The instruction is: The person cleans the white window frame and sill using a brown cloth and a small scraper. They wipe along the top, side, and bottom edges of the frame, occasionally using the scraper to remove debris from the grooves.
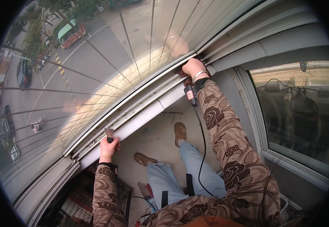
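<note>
My left hand [109,146] is closed round the dark handle of a scraper [109,132], its flat metal blade pointing up beside the window track. At the far end of the same white sliding-window track [136,113], my right hand [193,69] presses down with bent fingers on a reddish-brown cloth [182,73]. Part of that cloth also shows below my wrist, by the sill's inner edge. The fingertips of the right hand are hidden. A black device with a pink label [190,95] hangs at my right wrist, with a black cable running down from it.
Outside the window glass [119,56] are metal bars and a road far below with vehicles. A second framed window [298,113] stands at the right. A black wire cage [77,208] is at the lower left. The floor [158,133] beneath my feet is light-coloured, with dirt marks.
</note>
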### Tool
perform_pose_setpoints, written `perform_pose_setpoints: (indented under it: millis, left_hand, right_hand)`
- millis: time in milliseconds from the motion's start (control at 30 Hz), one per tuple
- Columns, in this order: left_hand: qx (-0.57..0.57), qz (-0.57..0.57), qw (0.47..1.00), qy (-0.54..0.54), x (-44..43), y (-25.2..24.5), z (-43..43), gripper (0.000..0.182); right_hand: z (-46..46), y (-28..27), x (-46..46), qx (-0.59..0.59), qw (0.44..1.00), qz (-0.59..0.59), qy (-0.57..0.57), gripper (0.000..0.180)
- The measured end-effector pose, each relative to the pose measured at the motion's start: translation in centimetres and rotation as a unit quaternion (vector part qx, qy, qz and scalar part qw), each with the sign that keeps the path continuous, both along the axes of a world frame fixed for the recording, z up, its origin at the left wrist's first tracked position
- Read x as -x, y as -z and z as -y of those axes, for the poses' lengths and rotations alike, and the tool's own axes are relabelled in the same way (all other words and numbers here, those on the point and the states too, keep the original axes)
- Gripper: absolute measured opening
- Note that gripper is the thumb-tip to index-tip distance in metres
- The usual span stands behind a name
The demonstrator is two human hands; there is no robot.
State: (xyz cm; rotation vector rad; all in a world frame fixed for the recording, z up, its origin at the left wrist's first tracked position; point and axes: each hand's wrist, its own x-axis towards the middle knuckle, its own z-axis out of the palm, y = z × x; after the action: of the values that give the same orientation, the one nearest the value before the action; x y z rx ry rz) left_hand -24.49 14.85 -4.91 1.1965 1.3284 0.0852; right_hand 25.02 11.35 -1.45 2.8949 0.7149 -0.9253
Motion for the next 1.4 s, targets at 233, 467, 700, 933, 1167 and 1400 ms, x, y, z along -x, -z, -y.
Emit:
perform_pose_setpoints:
  millis: [233, 467, 700, 933, 1167, 1400]
  left_hand:
    - [-0.009, -0.005, 1.000, -0.010, 0.1, 0.3, 0.1, 0.022]
    - [0.000, -0.018, 1.000, -0.019, -0.2, 0.0, -0.1, 0.021]
    - [-0.014, -0.004, 1.000, -0.007, 0.0, 0.1, 0.0, 0.022]
    - [-0.066, -0.075, 0.995, -0.007, -1.7, -0.7, 1.5, 0.031]
    - [-0.407, -0.008, 0.855, 0.322, -12.5, -14.0, 8.2, 0.026]
    - [-0.686, -0.249, 0.455, 0.510, -28.7, -28.5, 3.6, 0.034]
  right_hand:
    - [-0.4, 3.0, 4.4, -0.099, 0.990, 0.064, 0.083, 0.022]
    - [5.0, -0.5, 2.4, -0.315, 0.892, -0.253, 0.202, 0.019]
    - [17.8, -5.3, -0.2, -0.265, 0.957, -0.086, -0.081, 0.024]
    - [12.3, -14.2, -0.4, -0.698, 0.591, -0.317, 0.252, 0.038]
    - [5.3, -26.1, 0.7, -0.662, 0.729, 0.171, -0.044, 0.080]
    - [1.0, -34.7, 2.1, -0.549, 0.773, 0.315, -0.035, 0.071]
